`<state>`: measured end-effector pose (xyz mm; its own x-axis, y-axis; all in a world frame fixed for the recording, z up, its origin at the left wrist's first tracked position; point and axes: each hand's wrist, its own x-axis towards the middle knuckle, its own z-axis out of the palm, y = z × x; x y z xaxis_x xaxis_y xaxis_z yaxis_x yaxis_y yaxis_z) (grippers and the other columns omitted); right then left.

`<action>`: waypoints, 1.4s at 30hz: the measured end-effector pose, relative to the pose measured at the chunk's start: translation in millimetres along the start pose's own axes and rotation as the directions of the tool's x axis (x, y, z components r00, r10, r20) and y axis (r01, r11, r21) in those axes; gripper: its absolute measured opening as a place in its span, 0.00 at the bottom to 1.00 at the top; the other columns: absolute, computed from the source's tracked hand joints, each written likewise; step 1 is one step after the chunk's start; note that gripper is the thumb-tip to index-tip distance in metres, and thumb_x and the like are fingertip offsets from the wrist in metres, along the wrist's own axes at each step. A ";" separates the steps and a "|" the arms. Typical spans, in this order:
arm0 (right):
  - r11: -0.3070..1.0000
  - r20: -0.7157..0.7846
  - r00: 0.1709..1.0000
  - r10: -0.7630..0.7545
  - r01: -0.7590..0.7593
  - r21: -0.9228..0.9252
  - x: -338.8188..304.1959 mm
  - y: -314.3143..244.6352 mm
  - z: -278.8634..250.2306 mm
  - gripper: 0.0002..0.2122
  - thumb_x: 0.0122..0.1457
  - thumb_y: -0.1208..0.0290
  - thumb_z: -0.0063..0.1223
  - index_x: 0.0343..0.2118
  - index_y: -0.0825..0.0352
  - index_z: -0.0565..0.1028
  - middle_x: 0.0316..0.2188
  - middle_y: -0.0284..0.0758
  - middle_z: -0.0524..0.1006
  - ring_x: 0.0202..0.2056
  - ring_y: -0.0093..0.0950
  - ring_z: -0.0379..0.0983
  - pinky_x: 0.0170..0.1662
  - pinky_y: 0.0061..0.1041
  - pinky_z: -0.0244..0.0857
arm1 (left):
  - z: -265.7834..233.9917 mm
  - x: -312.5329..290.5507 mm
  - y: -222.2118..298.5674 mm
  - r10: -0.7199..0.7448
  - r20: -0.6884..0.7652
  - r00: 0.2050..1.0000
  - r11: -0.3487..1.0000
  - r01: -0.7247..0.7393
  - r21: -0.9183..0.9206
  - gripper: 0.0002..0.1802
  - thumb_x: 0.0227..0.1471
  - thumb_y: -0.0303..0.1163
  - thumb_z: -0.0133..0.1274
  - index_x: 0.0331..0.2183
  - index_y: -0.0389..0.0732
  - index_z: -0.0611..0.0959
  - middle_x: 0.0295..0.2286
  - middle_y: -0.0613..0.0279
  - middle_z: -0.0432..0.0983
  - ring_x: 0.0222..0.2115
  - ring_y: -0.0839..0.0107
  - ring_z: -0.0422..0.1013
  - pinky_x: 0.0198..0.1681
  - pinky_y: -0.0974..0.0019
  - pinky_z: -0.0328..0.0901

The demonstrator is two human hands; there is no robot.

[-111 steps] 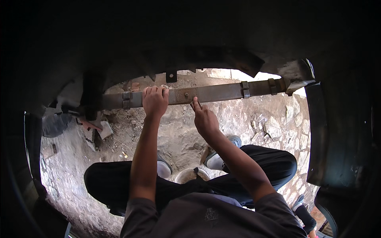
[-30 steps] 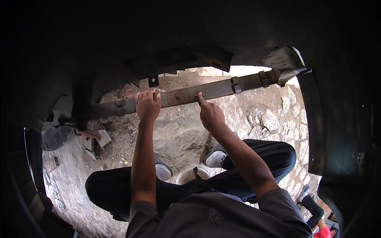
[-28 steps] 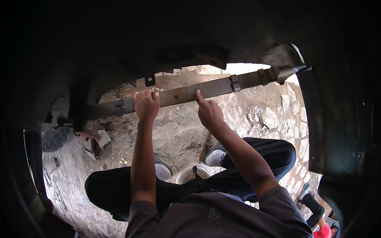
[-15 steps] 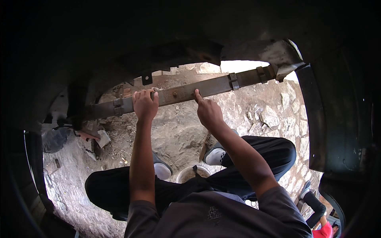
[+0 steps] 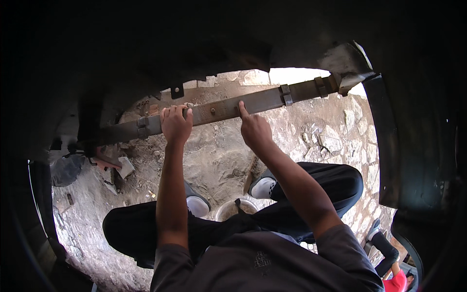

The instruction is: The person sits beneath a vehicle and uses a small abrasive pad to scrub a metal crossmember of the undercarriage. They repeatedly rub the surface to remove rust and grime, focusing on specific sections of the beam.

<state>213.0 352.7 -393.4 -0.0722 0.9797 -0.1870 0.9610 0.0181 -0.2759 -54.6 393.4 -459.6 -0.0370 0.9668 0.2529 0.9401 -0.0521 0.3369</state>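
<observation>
A long leaf spring point(image 5: 265, 99) spans the view under a vehicle body, its right end higher in the picture. Metal clips wrap it, and a round bolt head point(image 5: 212, 111) stands near its middle. My left hand point(image 5: 176, 127) lies over the spring left of that bolt, fingers bent across its far edge and the thumb along its right. To the right of the bolt, my right hand point(image 5: 256, 131) touches the spring's face with its stretched index finger. The remaining right fingers are folded and partly hidden; nothing shows in that hand.
Dark bodywork point(image 5: 413, 136) arches above and down both sides. A metal tab with a hole point(image 5: 177, 91) hangs beyond the spring. Below lie broken stones point(image 5: 331, 139), a brick-red piece point(image 5: 106, 162) and a round pan point(image 5: 223, 211) between my feet. Another person point(image 5: 396, 281) is at lower right.
The view has shifted slightly. Both hands keep nearly the same places on the spring, the right index finger still resting on it.
</observation>
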 end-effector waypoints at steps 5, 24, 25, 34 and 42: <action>0.999 -0.118 0.992 -0.037 0.041 0.036 37.3 3.8 2.4 0.32 0.63 0.80 0.41 0.73 0.62 0.66 0.32 0.55 0.84 0.33 0.52 0.85 0.42 0.50 0.79 | 4.6 1.2 -3.5 0.017 0.006 1.000 1.000 -0.017 -0.019 0.20 0.66 0.48 0.54 0.46 0.44 0.88 0.45 0.56 0.83 0.54 0.56 0.74 0.72 0.51 0.54; 0.999 -0.026 0.999 -0.026 0.027 0.031 -7.9 3.9 4.6 0.32 0.62 0.80 0.42 0.72 0.64 0.67 0.31 0.54 0.84 0.32 0.50 0.85 0.41 0.48 0.79 | 7.8 -2.2 -4.9 0.021 -0.032 0.999 1.000 -0.021 -0.005 0.19 0.65 0.48 0.55 0.46 0.44 0.88 0.44 0.56 0.83 0.53 0.56 0.74 0.72 0.50 0.54; 0.999 -0.021 0.999 -0.026 0.027 0.035 -11.7 4.2 4.9 0.32 0.62 0.79 0.42 0.72 0.64 0.67 0.31 0.54 0.84 0.32 0.50 0.85 0.41 0.48 0.79 | 6.8 -3.2 -5.0 0.007 -0.022 1.000 1.000 -0.007 -0.001 0.19 0.65 0.48 0.55 0.46 0.44 0.88 0.44 0.56 0.83 0.54 0.56 0.74 0.72 0.51 0.54; 1.000 -0.071 0.997 -0.012 0.011 -0.017 24.1 0.1 3.1 0.31 0.66 0.77 0.43 0.74 0.62 0.65 0.33 0.51 0.85 0.35 0.48 0.86 0.41 0.47 0.80 | 11.3 -0.4 -12.2 0.039 -0.023 0.999 0.999 -0.039 -0.024 0.18 0.66 0.48 0.54 0.45 0.47 0.88 0.44 0.58 0.83 0.53 0.57 0.74 0.71 0.50 0.54; 0.999 -0.045 0.999 0.030 -0.031 -0.016 -2.7 1.4 -0.9 0.32 0.66 0.76 0.42 0.74 0.55 0.64 0.33 0.50 0.85 0.33 0.49 0.85 0.40 0.50 0.78 | 6.2 0.0 -5.7 0.000 0.008 1.000 1.000 0.000 0.000 0.20 0.65 0.49 0.54 0.48 0.47 0.88 0.46 0.57 0.83 0.54 0.56 0.74 0.72 0.51 0.54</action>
<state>214.8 350.3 -392.4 -0.0311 0.9878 -0.1528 0.9670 -0.0089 -0.2548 -57.8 395.2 -467.2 -0.0339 0.9688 0.2455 0.9400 -0.0524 0.3370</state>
